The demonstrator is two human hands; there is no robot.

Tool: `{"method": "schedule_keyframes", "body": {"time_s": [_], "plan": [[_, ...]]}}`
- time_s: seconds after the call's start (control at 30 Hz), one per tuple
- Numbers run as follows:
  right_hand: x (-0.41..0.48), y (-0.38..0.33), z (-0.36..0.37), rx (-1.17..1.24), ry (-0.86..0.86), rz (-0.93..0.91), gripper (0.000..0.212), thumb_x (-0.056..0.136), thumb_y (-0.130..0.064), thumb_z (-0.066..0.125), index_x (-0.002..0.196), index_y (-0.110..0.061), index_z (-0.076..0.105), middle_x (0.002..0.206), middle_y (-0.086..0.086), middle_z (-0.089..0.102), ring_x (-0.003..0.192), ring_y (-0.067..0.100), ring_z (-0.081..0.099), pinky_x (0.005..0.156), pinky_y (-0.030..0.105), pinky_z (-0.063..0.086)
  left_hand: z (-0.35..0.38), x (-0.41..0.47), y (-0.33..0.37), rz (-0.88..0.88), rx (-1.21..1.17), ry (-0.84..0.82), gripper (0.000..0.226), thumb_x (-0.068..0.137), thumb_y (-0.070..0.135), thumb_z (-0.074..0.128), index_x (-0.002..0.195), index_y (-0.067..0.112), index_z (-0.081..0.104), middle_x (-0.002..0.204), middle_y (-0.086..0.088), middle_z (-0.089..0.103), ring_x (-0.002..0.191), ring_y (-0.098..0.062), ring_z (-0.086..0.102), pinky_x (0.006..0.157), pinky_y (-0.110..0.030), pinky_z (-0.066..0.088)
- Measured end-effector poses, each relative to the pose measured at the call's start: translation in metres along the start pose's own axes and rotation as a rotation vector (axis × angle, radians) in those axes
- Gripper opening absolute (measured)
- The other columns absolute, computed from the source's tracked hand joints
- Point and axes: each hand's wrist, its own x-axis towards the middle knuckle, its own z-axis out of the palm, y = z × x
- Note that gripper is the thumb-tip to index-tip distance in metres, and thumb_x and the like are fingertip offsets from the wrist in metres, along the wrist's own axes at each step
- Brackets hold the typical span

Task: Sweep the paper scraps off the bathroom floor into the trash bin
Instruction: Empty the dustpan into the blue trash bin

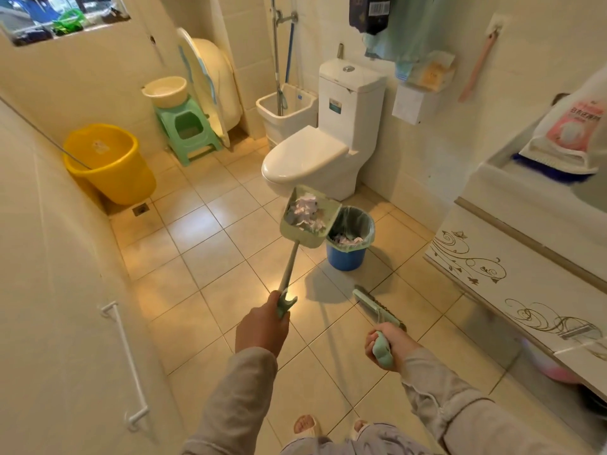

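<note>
Centre frame: green long-handled dustpan (308, 218) raised and tilted over blue trash bin (350, 238), heaped with pale pink and white paper scraps (303, 211); more scraps already inside the plastic-lined bin. Left hand (262, 326) clenched around dustpan handle. Right hand (389, 346) gripping green brush (377, 310), lower centre-right. Beige tiled floor (203, 251); white toilet (315, 152) behind; yellow bucket (108, 162) at left. Writing unreadable.
</note>
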Motion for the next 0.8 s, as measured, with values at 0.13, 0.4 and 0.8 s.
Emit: {"method": "schedule_keyframes", "body": {"time_s": [0.13,0.4,0.8], "plan": [[0.002,0.003,0.002,0.005,-0.021,0.018,0.04,0.091,-0.003,0.035,0.053,-0.013,0.029,0.021,0.0,0.035,0.012,0.009,0.034,0.025,0.007,0.033,0.003,0.008,0.008,0.212,0.389,-0.087,0.039,0.099,0.021,0.042,0.137,0.016,0.034,0.098,-0.008,0.07,0.072,-0.019,0.064,0.076,-0.03,0.055],[0.001,0.008,-0.009,0.062,-0.054,0.03,0.04,0.093,-0.004,0.032,0.054,-0.013,0.03,0.022,0.001,0.035,0.013,0.01,0.034,0.026,0.006,0.032,0.017,0.018,0.017,0.412,0.717,-0.16,0.053,0.097,0.01,0.047,0.144,0.004,0.023,0.11,-0.015,0.068,0.093,-0.027,0.07,0.084,-0.035,0.054],[-0.002,0.015,-0.019,0.091,-0.071,0.055,0.039,0.093,-0.006,0.03,0.055,-0.014,0.031,0.024,0.001,0.036,0.015,0.011,0.035,0.026,0.006,0.033,0.033,0.023,0.018,0.608,1.0,-0.287,0.053,0.098,0.007,0.042,0.144,-0.004,0.017,0.109,-0.012,0.066,0.096,-0.024,0.068,0.048,-0.027,0.032]]}}
